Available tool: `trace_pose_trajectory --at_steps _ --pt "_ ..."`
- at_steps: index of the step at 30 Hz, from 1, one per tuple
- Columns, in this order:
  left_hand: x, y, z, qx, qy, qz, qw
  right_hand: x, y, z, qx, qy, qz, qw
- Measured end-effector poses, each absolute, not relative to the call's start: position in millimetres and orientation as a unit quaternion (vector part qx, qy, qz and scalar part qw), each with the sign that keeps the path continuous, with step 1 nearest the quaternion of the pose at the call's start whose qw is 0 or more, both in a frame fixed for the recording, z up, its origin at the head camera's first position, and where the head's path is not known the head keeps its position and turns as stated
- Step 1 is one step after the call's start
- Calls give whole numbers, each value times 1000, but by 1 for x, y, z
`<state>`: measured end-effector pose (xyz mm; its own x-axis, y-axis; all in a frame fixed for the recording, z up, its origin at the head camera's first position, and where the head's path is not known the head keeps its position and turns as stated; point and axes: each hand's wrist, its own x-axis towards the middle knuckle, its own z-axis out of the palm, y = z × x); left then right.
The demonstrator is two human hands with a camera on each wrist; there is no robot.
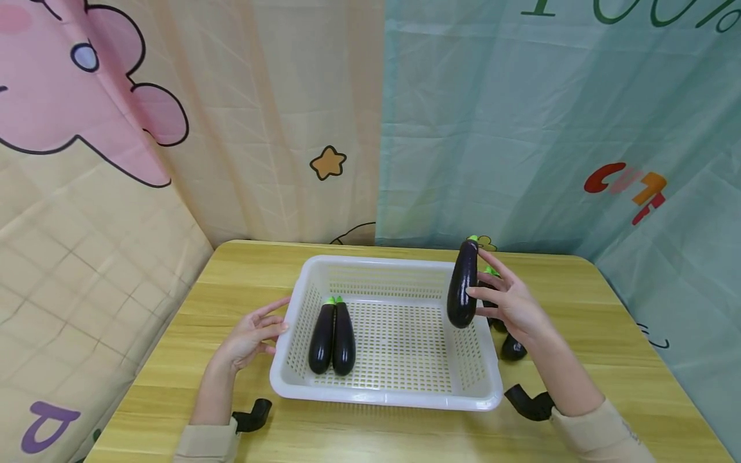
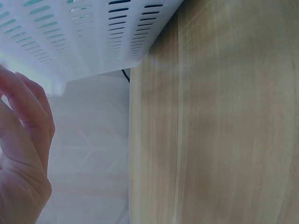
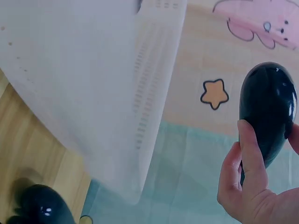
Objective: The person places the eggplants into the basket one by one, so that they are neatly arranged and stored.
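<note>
Two eggplants point(image 1: 332, 337) already lie in the white basket point(image 1: 382, 392), right hand point(image 1: 512, 307) grips a third eggplant point(image 1: 462, 292) over its right rim, more eggplants on table point(image 1: 512, 347), left hand point(image 1: 255, 334) relaxed, fingertips touching the basket's left edge.

a light wooden bench point(image 1: 590, 308) with rounded corners carries a white perforated basket point(image 1: 393, 393) at its middle. just right of the basket, dark eggplants point(image 1: 512, 348) lie on the wood, partly hidden. left of the basket, the left hand point(image 1: 253, 334) rests on the benchtop, fingertips touching the basket's wall.
</note>
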<state>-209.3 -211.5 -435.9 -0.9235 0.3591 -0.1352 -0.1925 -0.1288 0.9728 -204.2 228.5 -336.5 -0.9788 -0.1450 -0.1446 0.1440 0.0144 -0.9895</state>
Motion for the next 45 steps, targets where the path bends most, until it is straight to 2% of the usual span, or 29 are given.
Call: trace_pose_trajectory --at_steps 18,34,45 --pt "-209 -212 -435 63 636 747 187 -227 165 -338 -28 714 -677 176" --pt "-208 -212 -435 65 635 747 187 -244 112 -382 14 696 -683 219" --pt "-209 -213 -436 76 627 752 189 -249 95 -413 18 694 -677 244"
